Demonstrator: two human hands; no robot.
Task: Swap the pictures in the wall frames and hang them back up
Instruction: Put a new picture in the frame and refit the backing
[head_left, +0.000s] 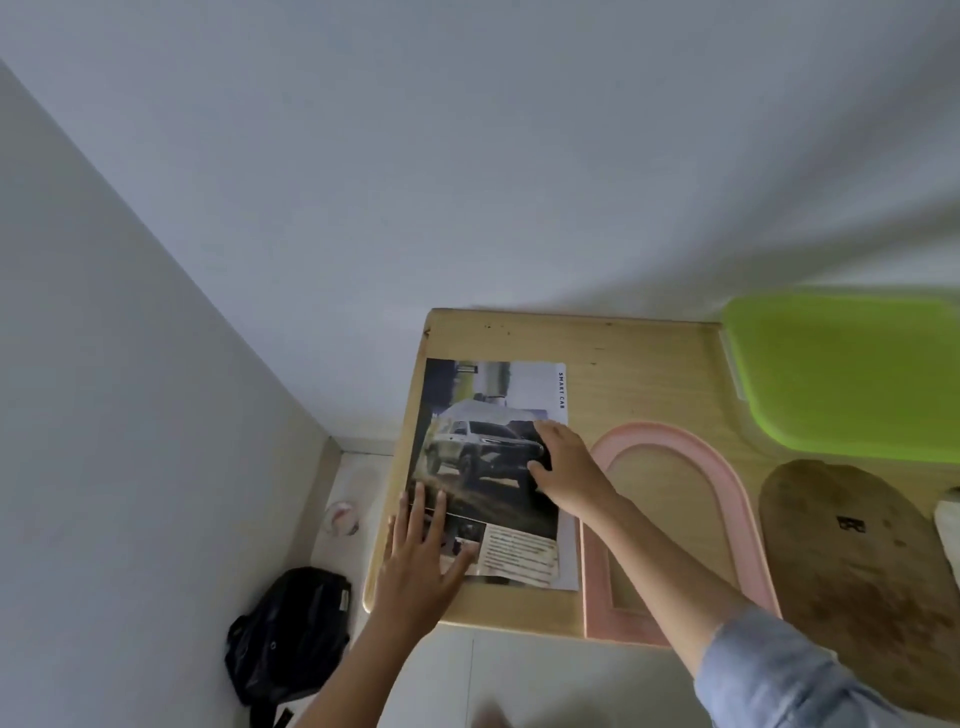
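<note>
On picture (488, 415): left hand (421, 561) splayed, right hand (569, 470) resting.

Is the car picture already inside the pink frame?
No, the car picture lies flat on the table, beside the empty pink frame.

We see a counter (623, 364) of pale wood, smooth and matt, with a few dark specks. The picture (488, 415) on it is printed paper with a slight sheen. The arched frame (737, 499) is smooth, matt pink; we cannot tell wood from plastic. The backing board (857, 561) is brown, rough and mottled like fibreboard. The green lid (841, 374) is smooth plastic. The sleeve (769, 670) is light blue cloth.
</note>
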